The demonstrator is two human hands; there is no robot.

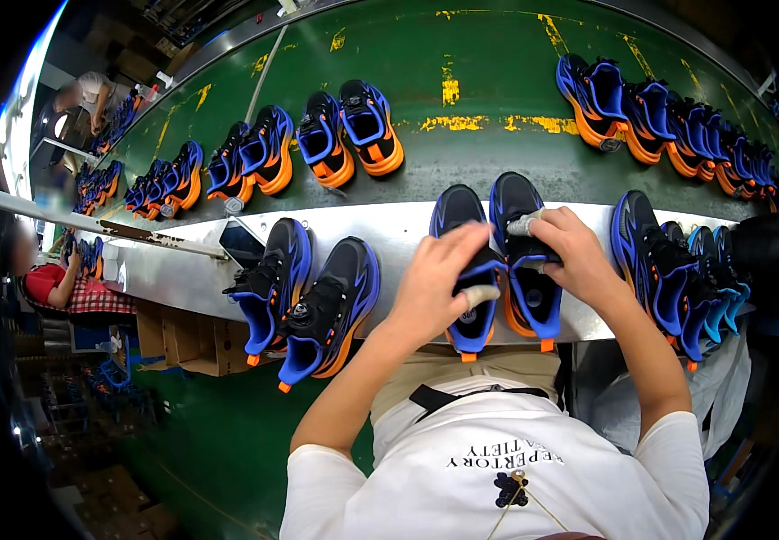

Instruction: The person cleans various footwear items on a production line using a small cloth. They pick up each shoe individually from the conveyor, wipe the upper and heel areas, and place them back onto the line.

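Observation:
Two black, blue and orange sneakers stand side by side on the metal ledge (398, 229) in front of me. My left hand (439, 283) rests on the left sneaker (461, 220), its taped fingers over the tongue. My right hand (574, 252) grips the tongue of the right sneaker (513, 202) near its opening. Both shoes point away from me, heels toward my lap.
Another pair of sneakers (313, 297) lies to my left on the ledge, several more (677, 274) to my right. A green conveyor belt (488, 81) beyond carries pairs of the same shoes. Other people (52, 283) work at the far left. Cardboard boxes (187, 342) sit below.

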